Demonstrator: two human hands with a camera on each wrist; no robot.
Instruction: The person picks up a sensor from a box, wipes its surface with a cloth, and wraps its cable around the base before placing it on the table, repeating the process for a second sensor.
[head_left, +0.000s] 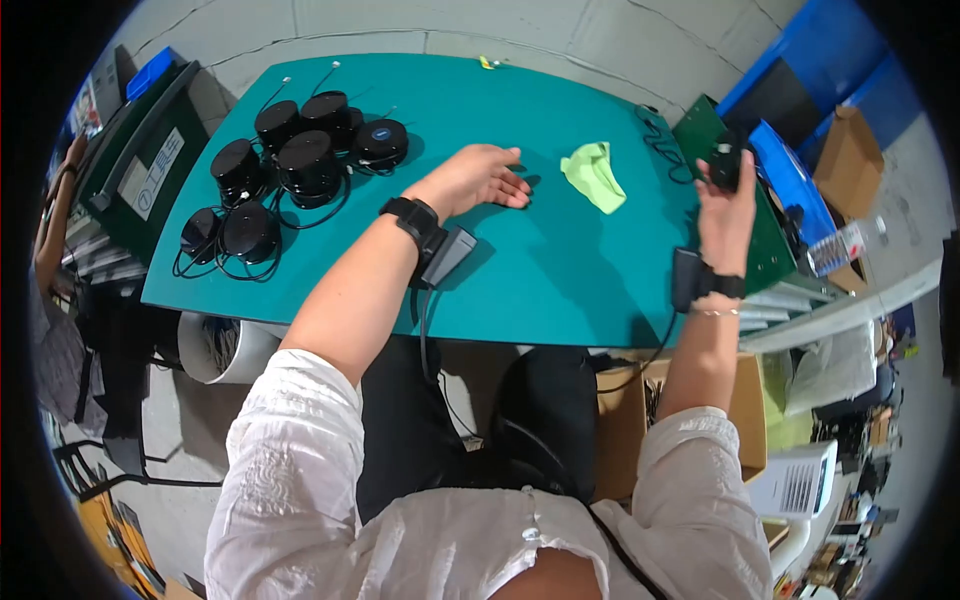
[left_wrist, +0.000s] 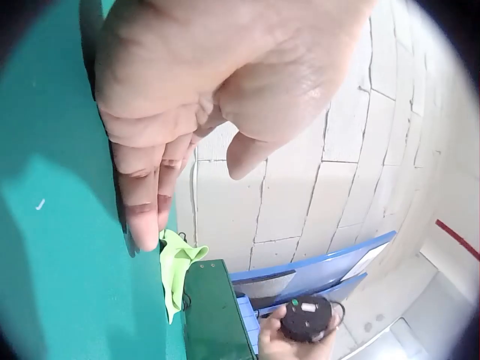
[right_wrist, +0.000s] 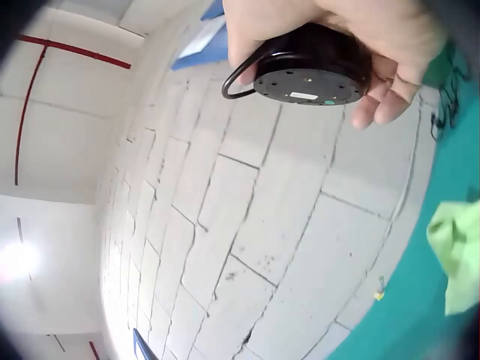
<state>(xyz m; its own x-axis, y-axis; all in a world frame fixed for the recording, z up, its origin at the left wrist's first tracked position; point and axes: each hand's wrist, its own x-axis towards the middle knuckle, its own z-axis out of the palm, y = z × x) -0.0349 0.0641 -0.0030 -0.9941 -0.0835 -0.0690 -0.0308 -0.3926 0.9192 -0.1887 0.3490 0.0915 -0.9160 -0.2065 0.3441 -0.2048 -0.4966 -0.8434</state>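
My right hand (head_left: 726, 215) grips a round black device (head_left: 724, 162) above the right end of the green table (head_left: 520, 290). In the right wrist view, the device (right_wrist: 311, 71) shows a flat underside with a small white label and a looped cable, with fingers and thumb around its sides. The left hand (head_left: 475, 180) rests on the table, its side down and fingers loosely extended, holding nothing. To its right lies a light green cloth (head_left: 596, 178). In the left wrist view that hand (left_wrist: 202, 97) has its fingers along the tabletop.
Several black cylindrical devices (head_left: 308, 165) with cables stand on the table's left part. A dark cable (head_left: 655, 140) lies near the right edge, beside a green box (head_left: 700, 128). A tiny yellow item (head_left: 488, 63) is at the back edge. Cardboard boxes (head_left: 622, 430) stand below.
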